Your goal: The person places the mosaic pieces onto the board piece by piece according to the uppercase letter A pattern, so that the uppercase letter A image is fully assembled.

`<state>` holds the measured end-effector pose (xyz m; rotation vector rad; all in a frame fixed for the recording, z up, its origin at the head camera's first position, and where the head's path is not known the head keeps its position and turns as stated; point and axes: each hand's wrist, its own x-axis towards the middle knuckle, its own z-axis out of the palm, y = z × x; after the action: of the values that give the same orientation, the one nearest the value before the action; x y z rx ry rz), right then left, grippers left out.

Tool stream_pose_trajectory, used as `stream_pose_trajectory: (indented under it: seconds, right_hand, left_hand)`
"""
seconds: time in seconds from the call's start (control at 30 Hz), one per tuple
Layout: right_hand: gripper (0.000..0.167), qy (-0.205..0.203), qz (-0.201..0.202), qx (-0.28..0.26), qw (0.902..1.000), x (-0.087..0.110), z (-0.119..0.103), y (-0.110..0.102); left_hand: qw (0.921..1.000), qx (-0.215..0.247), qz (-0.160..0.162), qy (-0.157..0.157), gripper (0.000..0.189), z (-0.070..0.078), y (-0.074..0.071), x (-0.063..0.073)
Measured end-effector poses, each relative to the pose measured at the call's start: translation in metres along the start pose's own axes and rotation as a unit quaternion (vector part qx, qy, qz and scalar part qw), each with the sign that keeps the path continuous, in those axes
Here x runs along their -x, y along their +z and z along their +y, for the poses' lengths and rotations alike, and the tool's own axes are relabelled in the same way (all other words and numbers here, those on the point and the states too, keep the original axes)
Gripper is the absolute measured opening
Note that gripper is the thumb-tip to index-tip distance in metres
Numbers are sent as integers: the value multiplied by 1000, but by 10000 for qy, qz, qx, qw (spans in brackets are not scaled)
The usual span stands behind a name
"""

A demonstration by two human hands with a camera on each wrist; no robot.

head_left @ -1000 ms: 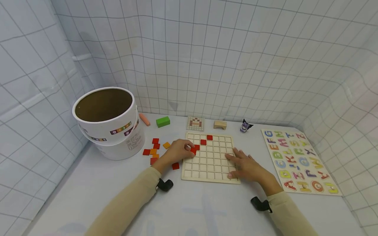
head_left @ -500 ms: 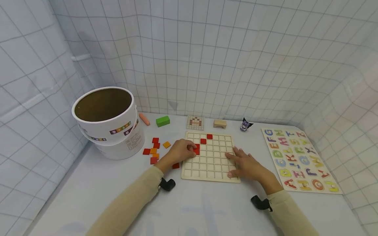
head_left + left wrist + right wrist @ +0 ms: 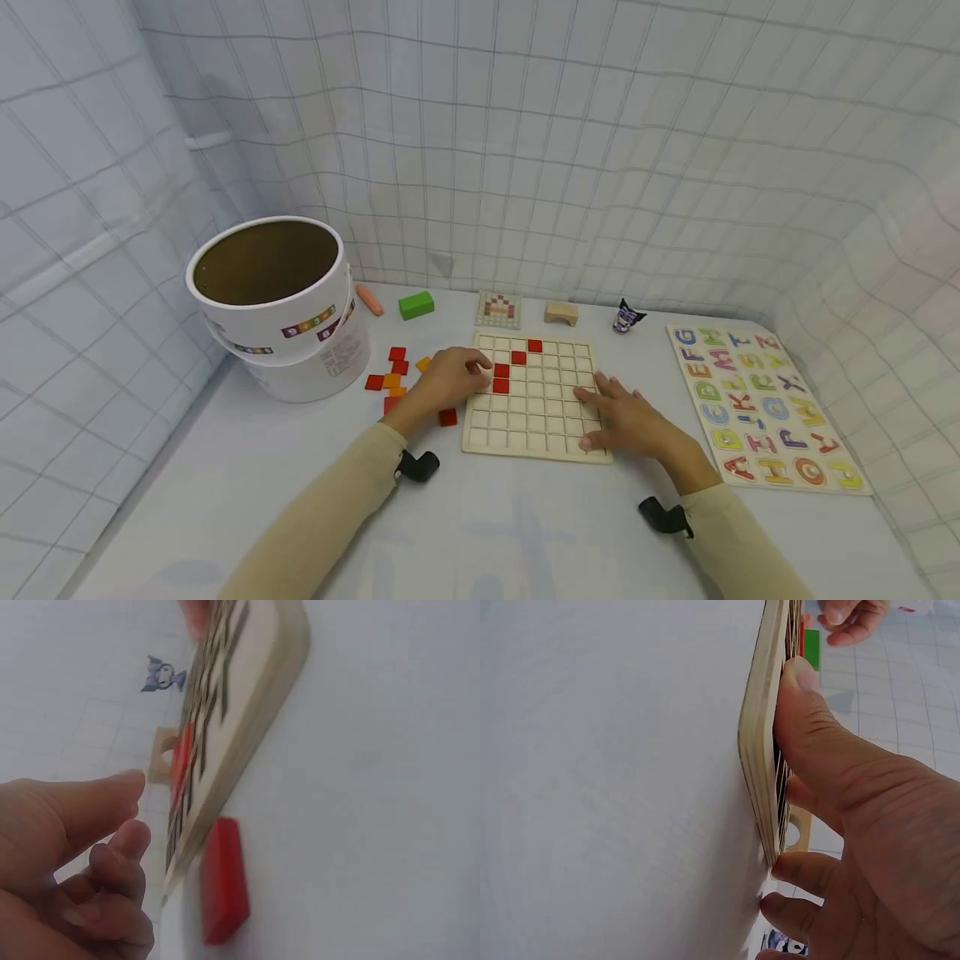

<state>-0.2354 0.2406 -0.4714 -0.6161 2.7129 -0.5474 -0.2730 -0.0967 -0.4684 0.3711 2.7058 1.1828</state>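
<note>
A wooden grid board [image 3: 542,421] lies in the middle of the table. Several red square tiles sit in its cells, the lowest being this red tile [image 3: 501,386]. My left hand [image 3: 452,377] hovers over the board's left edge, beside that tile, with a small gap between thumb and forefinger and nothing held. In the left wrist view the left hand [image 3: 82,862] shows its other fingers loosely bent, and a loose red tile [image 3: 223,885] lies near the board. My right hand [image 3: 624,421] rests spread on the board's right edge; its thumb [image 3: 806,697] lies on the top face.
Left of the board lie loose red and orange tiles [image 3: 392,381]. A white bucket [image 3: 285,358] stands at the left. Along the back are an orange stick [image 3: 369,299], green block [image 3: 416,305], pattern card [image 3: 498,310], wooden arch [image 3: 561,313] and figurine [image 3: 627,317]. An alphabet board [image 3: 765,408] lies right.
My left hand has let go of the red tile, now lying in a cell below another one, and drawn back slightly left. The right hand has stayed in place.
</note>
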Motion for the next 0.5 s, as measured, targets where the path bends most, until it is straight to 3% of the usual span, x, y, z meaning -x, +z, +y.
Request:
stream_pose_trajectory:
  seconds: [0.13,0.27,0.37,0.5]
  right_hand:
    - [91,51,-1,-15,10000,2,0,1]
    - [91,84,23,32,10000,3,-1,0]
    - [91,104,26,42,9999,3,-2,-1]
    - [90,43,33,-8,10000,1,-3,0]
  left_hand:
    - [9993,10,170,-324,19,-9,-16,23]
    - [9972,45,-72,-746,24,-19,-23,47]
    - [9962,-51,-227,-838,28,-25,-20,59]
    - [9964,-339,-182,-756,25,-30,-15,65]
